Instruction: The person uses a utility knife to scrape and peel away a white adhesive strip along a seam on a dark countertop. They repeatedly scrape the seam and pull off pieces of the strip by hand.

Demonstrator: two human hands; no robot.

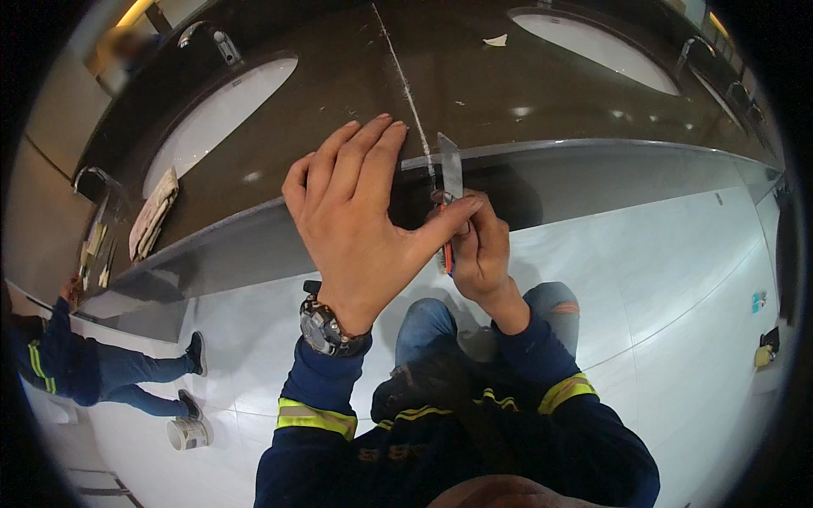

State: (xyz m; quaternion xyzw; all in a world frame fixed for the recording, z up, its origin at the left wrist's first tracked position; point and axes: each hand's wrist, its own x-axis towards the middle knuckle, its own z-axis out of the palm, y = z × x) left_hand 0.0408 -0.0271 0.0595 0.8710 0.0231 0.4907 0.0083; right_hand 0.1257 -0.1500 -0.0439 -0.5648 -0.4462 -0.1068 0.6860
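My right hand (483, 258) grips a utility knife (451, 165), with its wide blade pointing up at the counter's front edge. Part of an orange-red handle shows below the fingers. Beside it, my left hand (351, 212) lies with fingers stretched out, their tips on the dark countertop (339, 102). Its thumb reaches across to the knife near my right thumb; whether it presses on the handle is hard to tell. A whitish seam (398, 72) crosses the counter and runs down its front face just left of the blade.
Two white sinks (220, 110) (593, 42) with faucets are set in the counter. A folded cloth (154, 216) and several tools (93, 245) lie at the left. A pale scrap (496, 41) lies near the back. At the far left a co-worker (76, 356) stands near a white bucket (187, 434).
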